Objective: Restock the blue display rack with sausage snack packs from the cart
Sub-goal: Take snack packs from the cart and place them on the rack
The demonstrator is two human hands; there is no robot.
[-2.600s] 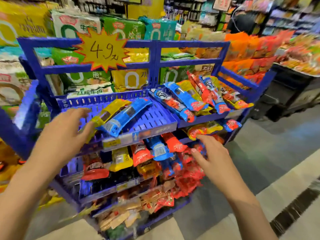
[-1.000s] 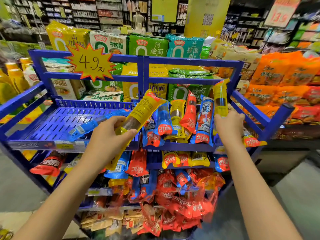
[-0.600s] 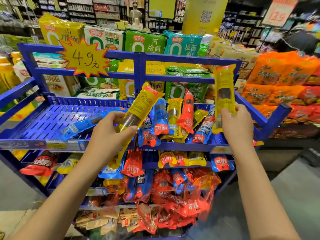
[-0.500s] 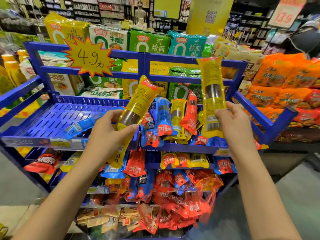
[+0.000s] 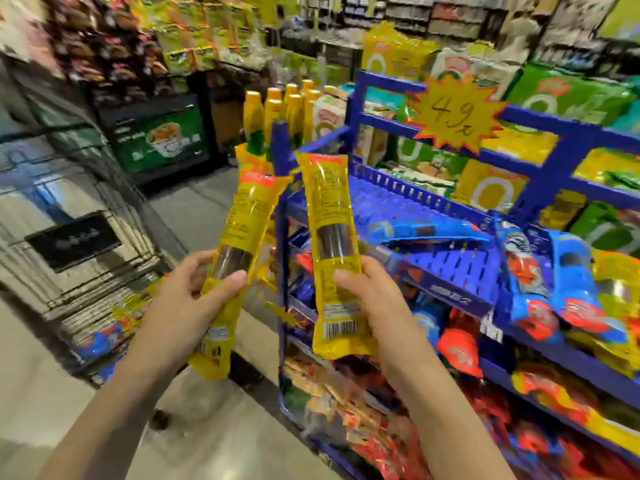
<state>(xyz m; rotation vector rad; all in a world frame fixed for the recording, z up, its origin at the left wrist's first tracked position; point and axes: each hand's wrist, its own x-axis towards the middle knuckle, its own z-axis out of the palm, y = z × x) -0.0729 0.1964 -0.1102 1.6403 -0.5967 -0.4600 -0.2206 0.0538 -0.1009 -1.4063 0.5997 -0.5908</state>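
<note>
Head view, blurred with motion, takes in the blue rack [image 5: 568, 161] to the right of both hands, its tiers sloping and its yellow price star [image 5: 456, 114] marked 4.9 fixed to the upper rails. Left of the hands stands the wire cart [image 5: 104, 306], with a few loose packs lying low inside it, too smeared to read. On the rack's top shelf, right of the right hand, lie blue packs [image 5: 433, 233], and lower tiers under that hand are crowded with red, blue and yellow ones. Behind the rack sit big noodle bags [image 5: 568, 91] and a cluster of yellow bottles [image 5: 277, 112].

Each hand holds one long yellow sausage pack, both standing nearly upright between cart and rack, neither touching a shelf. The left hand [image 5: 180, 306] has its fingers and thumb wrapped round the lower half of the left pack [image 5: 242, 237], which leans slightly right. The right hand [image 5: 377, 306] grips the right pack [image 5: 332, 247] by its lower edge, thumb across the front near the barcode. The two packs are close but apart.
</note>
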